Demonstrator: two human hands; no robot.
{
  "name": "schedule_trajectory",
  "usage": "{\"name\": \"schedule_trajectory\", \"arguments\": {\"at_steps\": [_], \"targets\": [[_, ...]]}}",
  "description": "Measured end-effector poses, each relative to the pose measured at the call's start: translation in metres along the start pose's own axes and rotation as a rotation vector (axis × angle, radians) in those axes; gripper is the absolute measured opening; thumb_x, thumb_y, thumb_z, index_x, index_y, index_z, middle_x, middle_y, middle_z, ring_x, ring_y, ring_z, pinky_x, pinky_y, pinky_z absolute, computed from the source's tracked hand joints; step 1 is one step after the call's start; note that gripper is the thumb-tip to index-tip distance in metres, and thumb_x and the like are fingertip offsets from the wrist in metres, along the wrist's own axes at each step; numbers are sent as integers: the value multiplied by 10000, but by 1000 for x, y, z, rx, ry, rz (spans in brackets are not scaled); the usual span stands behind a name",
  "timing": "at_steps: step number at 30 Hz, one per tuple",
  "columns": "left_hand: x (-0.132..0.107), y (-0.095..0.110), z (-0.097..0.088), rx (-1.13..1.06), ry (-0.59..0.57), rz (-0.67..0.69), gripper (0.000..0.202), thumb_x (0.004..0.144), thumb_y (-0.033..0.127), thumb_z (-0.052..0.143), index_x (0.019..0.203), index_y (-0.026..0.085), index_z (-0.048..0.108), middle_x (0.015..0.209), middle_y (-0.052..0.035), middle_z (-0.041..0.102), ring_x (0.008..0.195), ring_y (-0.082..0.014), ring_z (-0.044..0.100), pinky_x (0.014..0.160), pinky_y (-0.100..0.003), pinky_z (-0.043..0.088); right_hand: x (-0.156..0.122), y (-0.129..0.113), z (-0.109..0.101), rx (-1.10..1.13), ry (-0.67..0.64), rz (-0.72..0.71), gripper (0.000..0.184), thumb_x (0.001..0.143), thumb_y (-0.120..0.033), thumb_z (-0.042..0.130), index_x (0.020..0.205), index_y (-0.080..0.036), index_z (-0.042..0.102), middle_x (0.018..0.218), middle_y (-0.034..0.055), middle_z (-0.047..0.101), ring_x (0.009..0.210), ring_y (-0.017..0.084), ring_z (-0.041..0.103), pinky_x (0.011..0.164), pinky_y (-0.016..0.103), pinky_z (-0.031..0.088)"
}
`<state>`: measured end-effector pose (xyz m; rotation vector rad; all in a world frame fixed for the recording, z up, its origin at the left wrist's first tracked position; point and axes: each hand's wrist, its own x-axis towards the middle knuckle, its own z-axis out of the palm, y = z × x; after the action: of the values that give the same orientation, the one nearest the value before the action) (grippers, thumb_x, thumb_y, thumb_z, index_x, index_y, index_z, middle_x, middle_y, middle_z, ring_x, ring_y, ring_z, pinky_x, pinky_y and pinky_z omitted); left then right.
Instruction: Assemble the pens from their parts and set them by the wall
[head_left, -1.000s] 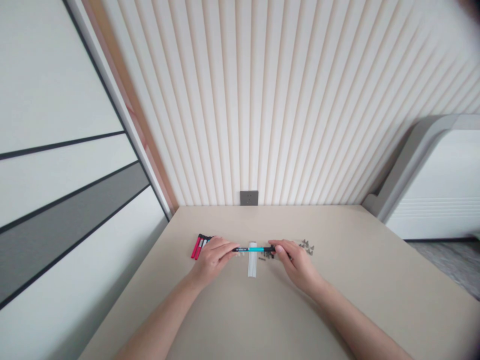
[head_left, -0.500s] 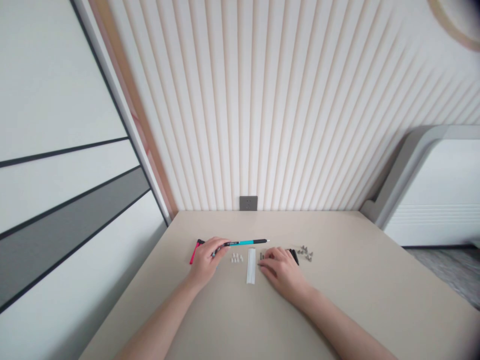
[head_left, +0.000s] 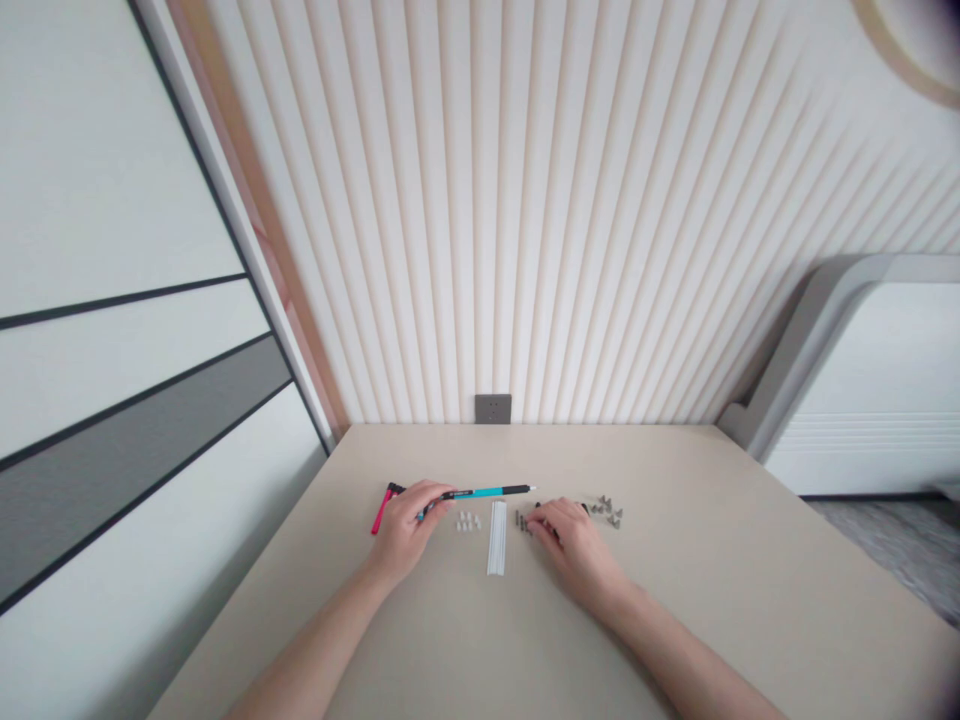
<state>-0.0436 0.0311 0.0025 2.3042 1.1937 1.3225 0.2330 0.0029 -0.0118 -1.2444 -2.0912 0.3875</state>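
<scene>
My left hand (head_left: 405, 525) is closed around a blue and black pen (head_left: 487, 492), held level above the table with its pale tip pointing right. Under the pen lie several small white pieces (head_left: 469, 521) and a bundle of thin white sticks (head_left: 496, 540). Right of the sticks, my right hand (head_left: 574, 545) has its fingertips pinched together at several small dark pieces (head_left: 519, 520). Whether one is between the fingers is hidden. Black parts (head_left: 584, 508) show partly behind that hand. Beyond them are several small grey cone-shaped pieces (head_left: 609, 510).
Pink-red sticks with black ends (head_left: 381, 510) lie left of my left hand. The beige table (head_left: 465, 650) meets a ribbed wall with a dark socket (head_left: 493, 409). A white cabinet (head_left: 150, 500) stands on the left, a grey-white headboard (head_left: 847, 370) on the right.
My right hand's fingertips have shifted slightly right, away from the white sticks, and cover more of the black parts. The pen stays in my left hand. The view has shifted slightly.
</scene>
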Motion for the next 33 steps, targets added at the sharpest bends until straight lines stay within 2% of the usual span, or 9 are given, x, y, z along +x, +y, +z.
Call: {"name": "schedule_trajectory", "arguments": {"at_steps": [4,7,13,19,24,30,33], "targets": [[0,0,0,-3,-12,6,141,911,246,568,978,195,681,890,-45,719,801,-163,665,743,-255,517,2,9,-9,62,149,78,225,966,-237,456,1099,-214,636,958,61,665,903,208,596,823,326,459],[0,2,-1,-6,-21,8,142,914,246,564,972,192,681,890,-47,719,793,-163,665,736,-254,517,4,9,-13,77,175,68,244,973,-245,435,1082,-221,652,978,66,660,913,205,599,823,318,461],[2,5,-2,1,-2,16,138,908,252,572,970,192,681,868,-41,719,773,-160,666,723,-250,516,2,3,-8,-8,47,1,189,936,-217,501,998,-229,679,896,49,687,848,211,602,814,346,441],[1,4,-1,11,16,6,153,914,260,555,972,191,679,883,-47,721,796,-166,670,747,-262,523,-2,-3,1,-46,-76,-58,166,908,-196,547,991,-235,685,901,36,698,880,204,602,825,337,417],[2,7,-2,17,18,7,161,913,265,544,954,191,681,885,-55,723,804,-175,671,754,-274,529,-2,-6,-2,-69,-86,-77,183,923,-189,523,970,-239,693,898,28,696,874,186,600,826,326,409],[3,9,-2,3,3,0,157,909,261,547,947,196,684,892,-51,724,772,-168,666,737,-271,529,-4,-9,-1,-115,-149,-129,149,901,-204,571,852,-246,704,822,18,684,859,186,593,810,325,407],[2,8,-2,-4,-3,-4,158,911,256,547,959,195,684,896,-54,723,774,-167,660,736,-269,525,-3,-8,-2,-95,-140,-116,128,900,-245,577,906,-245,705,871,33,689,885,201,591,828,343,413]]}}
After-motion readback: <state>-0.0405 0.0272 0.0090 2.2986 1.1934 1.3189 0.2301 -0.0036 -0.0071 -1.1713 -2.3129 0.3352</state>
